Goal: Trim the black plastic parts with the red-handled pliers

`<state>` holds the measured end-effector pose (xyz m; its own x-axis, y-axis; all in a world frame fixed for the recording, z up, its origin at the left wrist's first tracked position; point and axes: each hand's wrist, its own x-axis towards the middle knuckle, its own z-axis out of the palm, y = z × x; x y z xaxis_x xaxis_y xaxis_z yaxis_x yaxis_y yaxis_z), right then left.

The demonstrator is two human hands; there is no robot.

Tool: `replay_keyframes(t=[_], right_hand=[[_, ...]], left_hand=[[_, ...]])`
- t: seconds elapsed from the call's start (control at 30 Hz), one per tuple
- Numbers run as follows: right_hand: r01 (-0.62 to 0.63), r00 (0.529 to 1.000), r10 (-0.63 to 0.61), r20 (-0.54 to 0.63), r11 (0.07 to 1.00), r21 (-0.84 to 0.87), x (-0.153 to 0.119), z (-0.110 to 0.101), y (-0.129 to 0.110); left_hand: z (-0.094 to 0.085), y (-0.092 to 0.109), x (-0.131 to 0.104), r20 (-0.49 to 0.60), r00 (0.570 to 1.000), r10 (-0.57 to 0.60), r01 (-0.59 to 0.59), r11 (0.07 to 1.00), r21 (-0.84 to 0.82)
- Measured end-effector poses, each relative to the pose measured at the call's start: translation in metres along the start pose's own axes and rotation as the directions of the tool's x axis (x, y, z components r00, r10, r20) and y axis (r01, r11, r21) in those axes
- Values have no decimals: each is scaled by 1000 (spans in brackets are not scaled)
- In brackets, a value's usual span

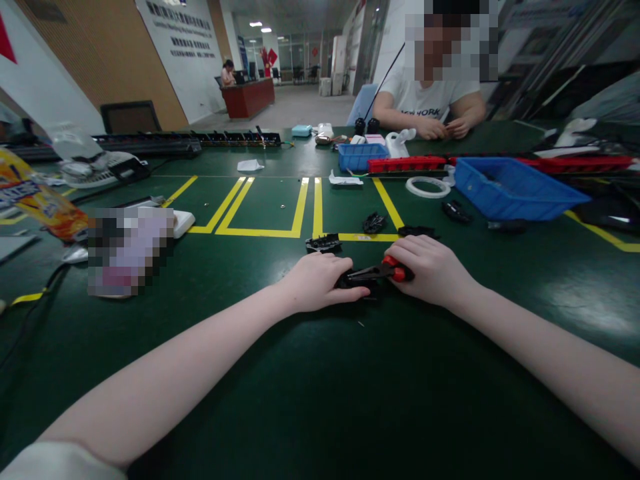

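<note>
My right hand (430, 267) is closed round the red handles of a pair of pliers (373, 273), whose dark jaws point left. Between the thumb and fingers of my left hand (320, 283) is a small black plastic part (347, 279). The jaws reach over that part, though I cannot tell whether they grip it. Just beyond my left hand lies a black moulded piece (323, 243) on the green table. Two more black pieces, one spiky (374, 223) and one flat (417, 231), rest beyond my right hand.
A large blue bin (515, 190) and a smaller blue bin (363, 157) stand further back beside a long red strip (407, 165). A white tape ring (427, 187) lies between them. Across the table sits a person (425, 100). A yellow snack bag (43, 193) is at left.
</note>
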<state>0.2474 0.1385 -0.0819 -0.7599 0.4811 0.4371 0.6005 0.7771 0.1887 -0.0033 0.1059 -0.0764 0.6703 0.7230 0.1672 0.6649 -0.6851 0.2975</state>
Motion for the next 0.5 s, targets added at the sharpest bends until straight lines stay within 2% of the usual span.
replay_keyframes(t=[0.17, 0.33, 0.5], right_hand=[[-6, 1000, 6, -5, 1000, 16, 0, -1, 0], [-55, 998, 56, -8, 994, 94, 0, 0, 0], [-56, 998, 56, -6, 997, 60, -1, -2, -3]], left_hand=[[0, 0, 0, 20, 1000, -14, 13, 999, 46], [1, 0, 0, 22, 1000, -20, 20, 1000, 6], [2, 2, 0, 7, 1000, 2, -2, 1000, -16]])
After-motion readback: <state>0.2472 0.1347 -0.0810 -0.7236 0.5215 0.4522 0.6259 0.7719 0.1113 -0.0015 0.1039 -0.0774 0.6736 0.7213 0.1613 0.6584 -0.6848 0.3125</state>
